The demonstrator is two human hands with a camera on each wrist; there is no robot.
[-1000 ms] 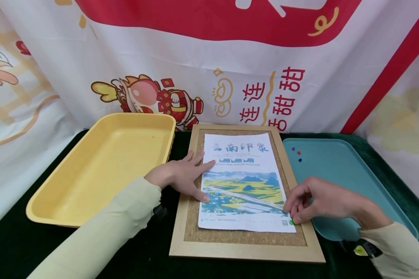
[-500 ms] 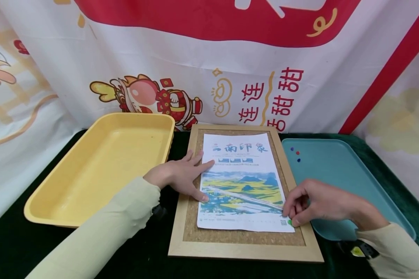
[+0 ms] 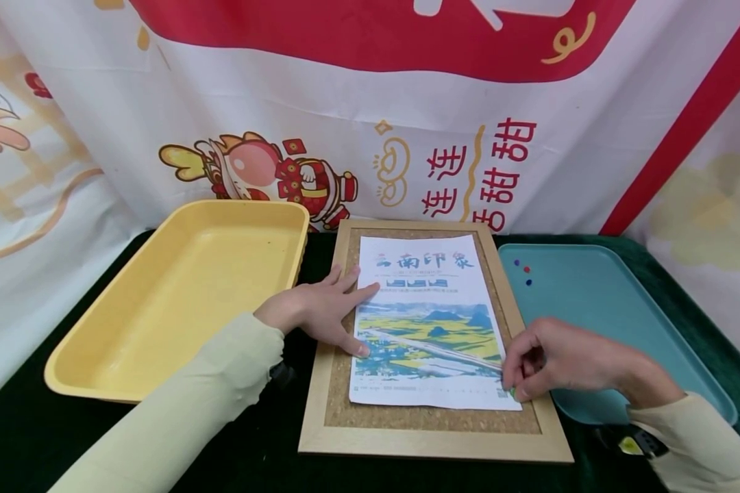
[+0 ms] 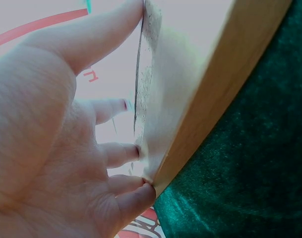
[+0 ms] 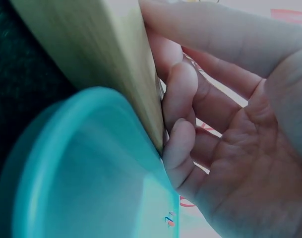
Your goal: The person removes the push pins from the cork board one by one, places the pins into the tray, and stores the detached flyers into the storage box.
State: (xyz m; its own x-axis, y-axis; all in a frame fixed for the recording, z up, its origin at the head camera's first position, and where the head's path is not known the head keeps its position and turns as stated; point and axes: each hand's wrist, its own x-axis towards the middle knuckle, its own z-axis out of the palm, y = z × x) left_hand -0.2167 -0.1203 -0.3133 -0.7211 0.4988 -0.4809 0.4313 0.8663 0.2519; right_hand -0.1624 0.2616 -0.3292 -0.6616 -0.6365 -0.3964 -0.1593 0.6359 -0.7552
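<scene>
A printed poster (image 3: 425, 342) with a landscape picture lies on a wood-framed corkboard (image 3: 434, 441). Spread over its left edge, the left hand (image 3: 323, 311) rests with straight fingers, thumb and index fingertip on the paper. At the poster's lower right corner, the right hand (image 3: 561, 359) pinches a small green pushpin (image 3: 512, 393) between thumb and curled index finger. Most of the pin is hidden by the fingertips. In the right wrist view, the other curled fingers (image 5: 180, 89) lie against the wooden frame's side (image 5: 136, 74).
A deep yellow tray (image 3: 80, 370) stands left of the board. On the right, a blue tray (image 3: 617, 301) holds two blue pins and a red pin (image 3: 527, 270). Dark green cloth (image 3: 240, 445) covers the table, and a printed white banner (image 3: 345, 96) hangs behind.
The right fingertips have shifted slightly over the green pushpin, so less of it shows. The left hand, poster and board have stayed in place.
</scene>
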